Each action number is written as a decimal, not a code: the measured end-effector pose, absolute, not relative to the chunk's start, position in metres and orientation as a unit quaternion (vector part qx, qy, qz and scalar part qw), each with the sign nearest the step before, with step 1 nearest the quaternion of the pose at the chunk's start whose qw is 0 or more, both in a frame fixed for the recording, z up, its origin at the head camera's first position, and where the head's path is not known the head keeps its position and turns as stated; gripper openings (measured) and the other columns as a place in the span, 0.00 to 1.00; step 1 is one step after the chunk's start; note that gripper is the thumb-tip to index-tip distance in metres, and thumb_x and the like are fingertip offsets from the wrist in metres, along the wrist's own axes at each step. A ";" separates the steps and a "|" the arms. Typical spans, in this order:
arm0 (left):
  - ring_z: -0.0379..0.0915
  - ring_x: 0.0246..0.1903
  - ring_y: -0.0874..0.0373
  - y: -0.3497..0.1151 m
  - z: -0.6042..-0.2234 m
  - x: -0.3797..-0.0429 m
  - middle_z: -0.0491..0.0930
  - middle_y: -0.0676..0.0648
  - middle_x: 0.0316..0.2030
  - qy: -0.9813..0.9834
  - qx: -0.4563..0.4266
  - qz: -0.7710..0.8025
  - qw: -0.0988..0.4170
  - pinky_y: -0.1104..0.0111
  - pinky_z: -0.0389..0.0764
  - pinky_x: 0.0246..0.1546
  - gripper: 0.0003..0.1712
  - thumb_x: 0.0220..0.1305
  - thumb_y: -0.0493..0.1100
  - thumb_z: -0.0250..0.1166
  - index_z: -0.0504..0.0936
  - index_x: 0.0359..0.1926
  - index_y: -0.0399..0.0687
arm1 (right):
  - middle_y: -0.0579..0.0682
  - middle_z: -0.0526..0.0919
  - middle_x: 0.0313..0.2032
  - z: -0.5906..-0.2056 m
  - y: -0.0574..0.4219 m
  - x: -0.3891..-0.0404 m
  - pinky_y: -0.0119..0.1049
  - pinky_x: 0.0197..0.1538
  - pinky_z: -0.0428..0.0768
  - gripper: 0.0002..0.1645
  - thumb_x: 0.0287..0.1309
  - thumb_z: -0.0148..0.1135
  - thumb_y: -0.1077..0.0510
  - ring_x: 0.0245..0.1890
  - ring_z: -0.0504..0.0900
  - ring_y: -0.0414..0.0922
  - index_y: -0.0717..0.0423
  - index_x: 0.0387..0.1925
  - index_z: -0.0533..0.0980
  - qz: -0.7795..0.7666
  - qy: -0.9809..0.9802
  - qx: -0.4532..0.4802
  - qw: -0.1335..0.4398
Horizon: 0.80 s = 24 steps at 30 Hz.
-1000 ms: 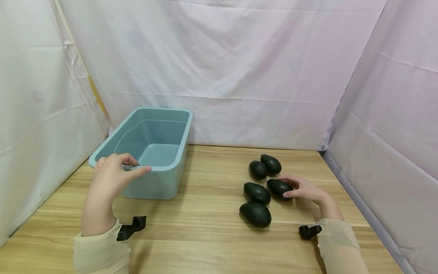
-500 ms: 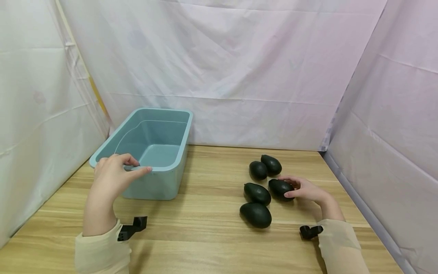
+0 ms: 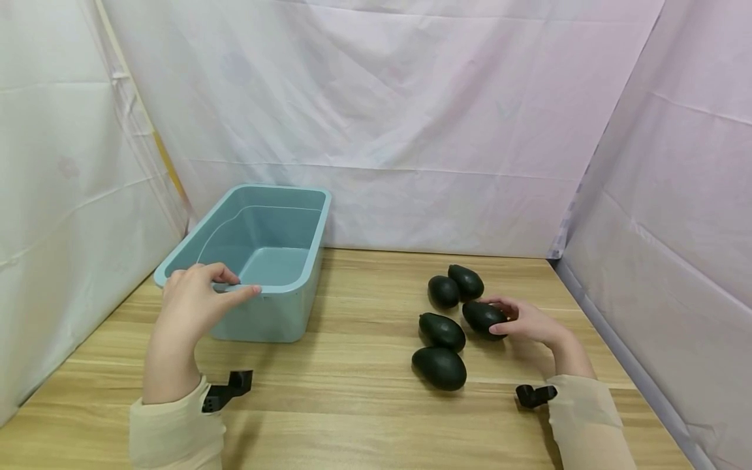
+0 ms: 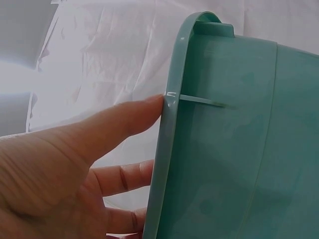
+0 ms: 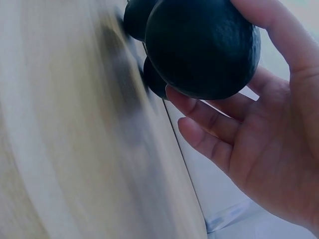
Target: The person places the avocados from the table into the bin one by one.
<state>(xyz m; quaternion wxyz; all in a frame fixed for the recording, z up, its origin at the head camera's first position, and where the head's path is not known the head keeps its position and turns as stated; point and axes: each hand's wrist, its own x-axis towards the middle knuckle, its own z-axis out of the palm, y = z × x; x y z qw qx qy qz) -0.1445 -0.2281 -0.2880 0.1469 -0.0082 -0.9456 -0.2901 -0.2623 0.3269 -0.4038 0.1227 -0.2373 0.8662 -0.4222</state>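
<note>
My left hand (image 3: 190, 300) grips the near rim of a pale blue-green plastic bin (image 3: 270, 320). In the left wrist view the thumb presses the outer edge of the bin's rim (image 4: 172, 104), and its other fingers curl over from inside. My right hand (image 3: 531, 323) holds a dark green avocado (image 3: 483, 318) between thumb and fingers. The right wrist view shows this avocado (image 5: 204, 50) close up, over the wood. Just left of it lie two touching avocados, one upper (image 3: 442, 331) and one lower (image 3: 439, 369). Two more, a rounder one (image 3: 443, 292) and a longer one (image 3: 466, 282), lie behind.
A wood-grain table (image 3: 329, 418) carries everything. Pale cloth (image 3: 376, 130) hangs behind and at both sides, with the bin close to the back sheet. A black wrist mount (image 3: 226, 391) juts from the left sleeve, another mount (image 3: 534, 395) from the right.
My right hand has shifted slightly right and up with the avocado, raising it a little. The left hand keeps its grip on the bin, and the other avocados stay put.
</note>
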 end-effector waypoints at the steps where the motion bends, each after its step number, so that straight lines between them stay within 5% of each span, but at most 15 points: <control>1: 0.61 0.46 0.33 -0.228 -0.288 -0.144 0.81 0.39 0.34 -0.946 -0.008 -0.290 0.147 0.43 0.55 0.51 0.26 0.54 0.58 0.71 0.82 0.36 0.38 | 0.60 0.75 0.55 -0.403 0.326 -0.262 0.34 0.49 0.74 0.37 0.55 0.69 0.57 0.52 0.74 0.54 0.62 0.64 0.66 -0.423 0.866 -0.238 0.122; 24: 0.60 0.45 0.34 -0.227 -0.286 -0.144 0.80 0.39 0.35 -0.947 -0.008 -0.289 0.140 0.44 0.56 0.49 0.26 0.54 0.58 0.71 0.82 0.36 0.38 | 0.58 0.74 0.55 -0.384 0.320 -0.257 0.35 0.48 0.76 0.36 0.54 0.70 0.58 0.51 0.75 0.45 0.55 0.64 0.67 -0.429 0.862 -0.249 0.108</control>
